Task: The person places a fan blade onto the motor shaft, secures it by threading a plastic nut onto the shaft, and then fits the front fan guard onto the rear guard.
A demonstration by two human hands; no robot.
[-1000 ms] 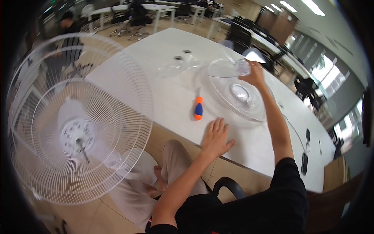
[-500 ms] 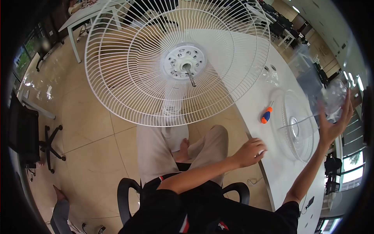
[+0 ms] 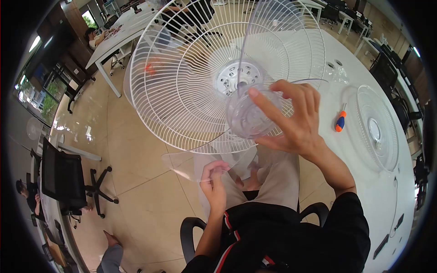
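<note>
Tiled floor (image 3: 136, 186); right hand (image 3: 296, 125) around hub (image 3: 250, 113), left hand (image 3: 213, 177) apparently beneath blade (image 3: 183, 165)

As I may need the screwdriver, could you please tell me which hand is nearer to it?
Right. The right hand, on the clear fan blade, is left of the screwdriver; the left hand is farther left and lower in view, at the blade's edge.

An open-plan office, with long white desks (image 3: 318, 191), black swivel chairs (image 3: 63, 177) and a tiled floor (image 3: 132, 182).
</note>
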